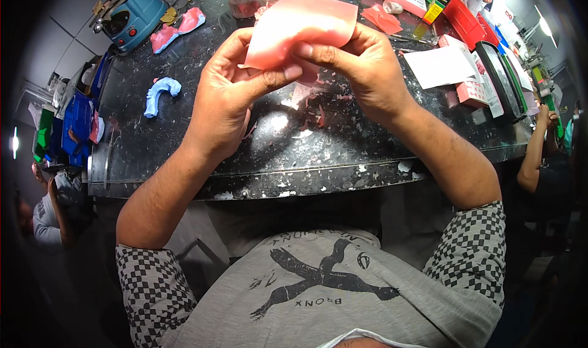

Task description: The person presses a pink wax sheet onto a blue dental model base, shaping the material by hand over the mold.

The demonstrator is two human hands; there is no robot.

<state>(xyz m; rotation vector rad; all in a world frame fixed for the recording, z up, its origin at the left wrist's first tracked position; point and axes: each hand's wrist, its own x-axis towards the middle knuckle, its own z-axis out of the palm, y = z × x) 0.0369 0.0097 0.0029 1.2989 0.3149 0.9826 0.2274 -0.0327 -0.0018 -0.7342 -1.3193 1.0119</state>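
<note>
Both-handed: pink wax sheet (300, 29) pinched at lower edge by left hand (229, 97) and right hand (361, 66), above the dark worktop (184, 146).

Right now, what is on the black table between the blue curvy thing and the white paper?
In the head view, between the blue mould and white paper are both hands, holding a pink sheet above pink scraps.
</note>
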